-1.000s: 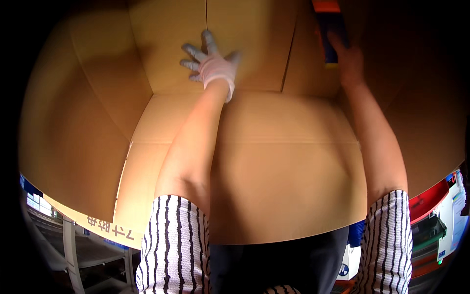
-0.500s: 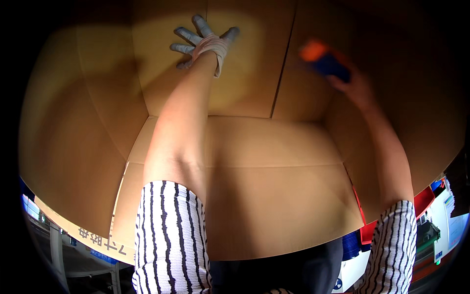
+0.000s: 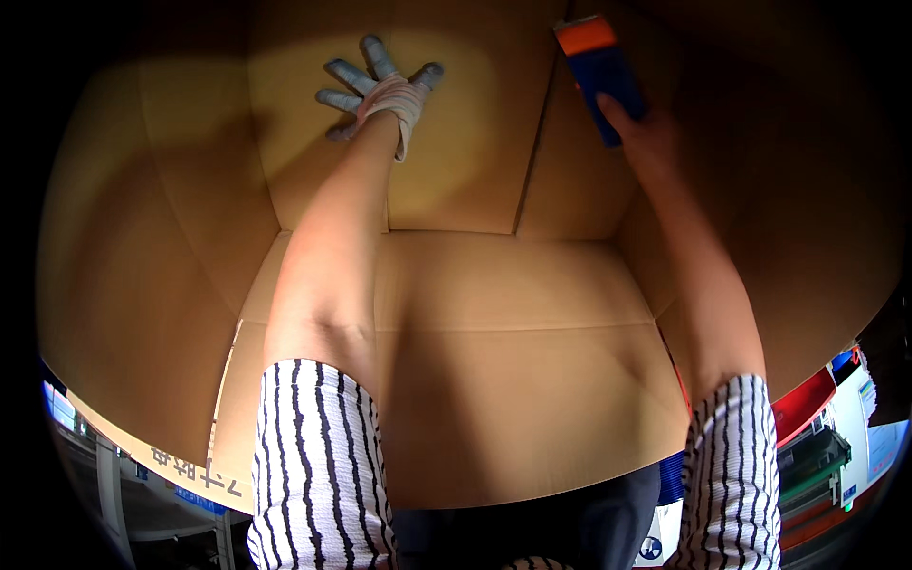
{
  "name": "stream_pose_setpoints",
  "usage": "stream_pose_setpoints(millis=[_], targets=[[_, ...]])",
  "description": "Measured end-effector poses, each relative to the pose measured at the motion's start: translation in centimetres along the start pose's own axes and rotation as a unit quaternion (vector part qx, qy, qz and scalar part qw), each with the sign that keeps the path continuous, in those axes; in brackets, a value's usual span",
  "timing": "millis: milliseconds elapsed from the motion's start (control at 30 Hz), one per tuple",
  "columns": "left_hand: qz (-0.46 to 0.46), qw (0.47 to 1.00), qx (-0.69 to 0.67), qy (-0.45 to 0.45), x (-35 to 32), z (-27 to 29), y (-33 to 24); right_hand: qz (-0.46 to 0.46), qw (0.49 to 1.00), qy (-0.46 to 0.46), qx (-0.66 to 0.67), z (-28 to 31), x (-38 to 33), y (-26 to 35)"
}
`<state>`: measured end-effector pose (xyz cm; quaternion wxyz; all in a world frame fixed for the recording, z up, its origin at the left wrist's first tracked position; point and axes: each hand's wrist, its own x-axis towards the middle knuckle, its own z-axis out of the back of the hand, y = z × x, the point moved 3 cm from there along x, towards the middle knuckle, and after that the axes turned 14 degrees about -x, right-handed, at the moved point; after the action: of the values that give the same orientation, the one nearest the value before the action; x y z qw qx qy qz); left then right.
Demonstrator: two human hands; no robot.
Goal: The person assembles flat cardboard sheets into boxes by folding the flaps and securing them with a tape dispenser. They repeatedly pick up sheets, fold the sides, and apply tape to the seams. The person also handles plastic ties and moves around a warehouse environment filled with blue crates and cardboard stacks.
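A large brown cardboard box [image 3: 532,380] surrounds both arms, with its inner panels before me. My left hand [image 3: 385,95], in a grey-fingered glove, lies with fingers spread against the far panel [image 3: 456,142], left of a dark seam between flaps. It holds nothing. In my bare right hand [image 3: 641,128] is a blue, block-shaped tool with an orange end [image 3: 608,85]. The fingers wrap round its blue body and the thumb lies along it. Its orange end points up, close to the top of the seam [image 3: 540,133]; whether it touches the cardboard, I cannot tell.
The box's left wall [image 3: 142,285] and shadowed right wall [image 3: 779,209] stand beside my arms. Past its near edge are a grey metal frame [image 3: 112,494] at left, and at right a red bin [image 3: 803,408] and a dark green object [image 3: 812,465].
My right hand has moved left and up with the blue-and-orange tool, to beside the seam, and the tool now stands more upright. My left hand stays spread on the panel.
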<state>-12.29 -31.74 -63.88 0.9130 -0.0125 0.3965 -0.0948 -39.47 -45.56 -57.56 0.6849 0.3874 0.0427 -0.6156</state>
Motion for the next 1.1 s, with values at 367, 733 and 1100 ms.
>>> stream_pose_setpoints(millis=[367,733,1100], targets=[[-0.056,0.998,-0.015,0.035,-1.4,1.6,-0.2,-0.029,0.986,0.062,0.153,0.0,-0.5,0.0],[-0.022,0.631,-0.435,0.642,-18.2,9.6,0.0,0.007,0.931,0.343,0.127,10.5,-15.9,8.4],[-0.166,0.875,-0.286,0.352,-10.3,13.7,5.8,0.117,0.888,0.377,-0.238,11.5,-12.7,12.9]])
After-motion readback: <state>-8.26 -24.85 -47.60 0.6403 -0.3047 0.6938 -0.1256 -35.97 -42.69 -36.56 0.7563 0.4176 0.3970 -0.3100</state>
